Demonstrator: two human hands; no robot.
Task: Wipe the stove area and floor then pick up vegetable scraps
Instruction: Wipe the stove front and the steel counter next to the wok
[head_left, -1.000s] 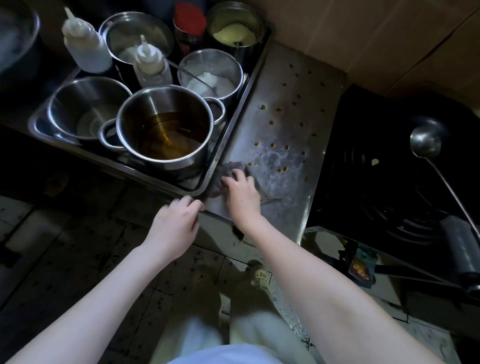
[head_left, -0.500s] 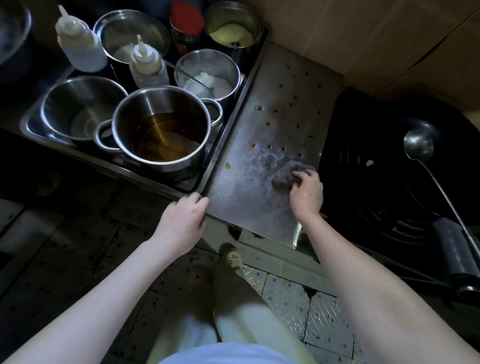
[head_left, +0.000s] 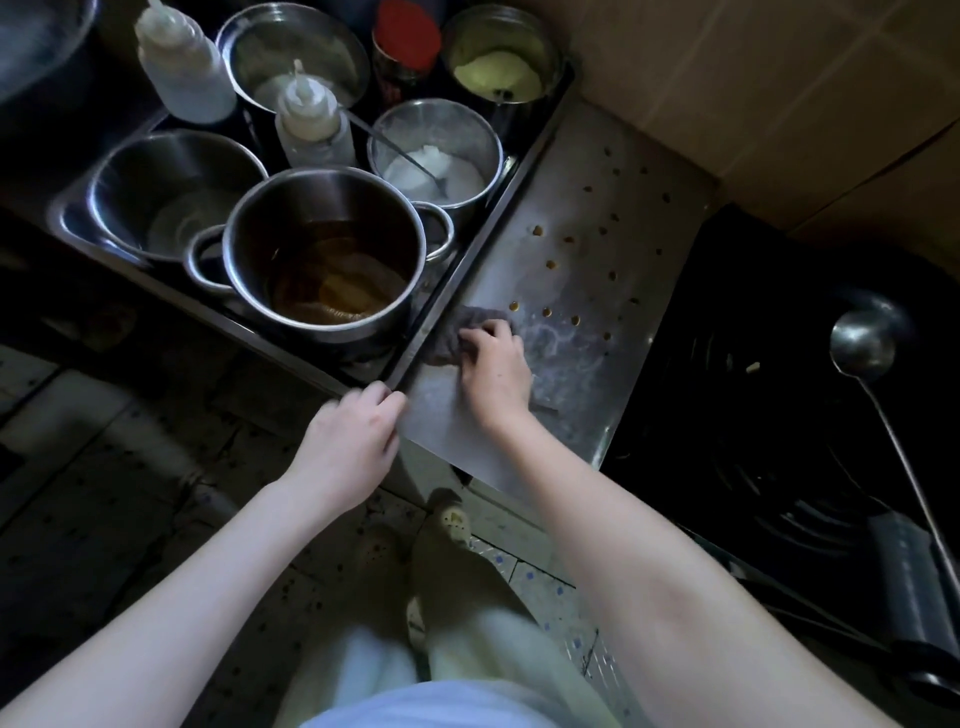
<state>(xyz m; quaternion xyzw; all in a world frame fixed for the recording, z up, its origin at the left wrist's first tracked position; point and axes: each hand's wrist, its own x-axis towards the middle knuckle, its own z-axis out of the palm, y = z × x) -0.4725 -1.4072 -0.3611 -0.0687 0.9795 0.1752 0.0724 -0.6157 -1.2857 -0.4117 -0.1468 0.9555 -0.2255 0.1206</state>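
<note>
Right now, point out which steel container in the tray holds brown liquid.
The two-handled pot, nearest the right hand gripping the cloth; it alone has side handles and brown liquid.

No word, number or brand can be read anywhere. The red-lidded can (head_left: 402, 57), well beyond the right hand (head_left: 493, 374) and a little to its left, bears pale print on its dark wall, too blurred and dim to make out.
</note>
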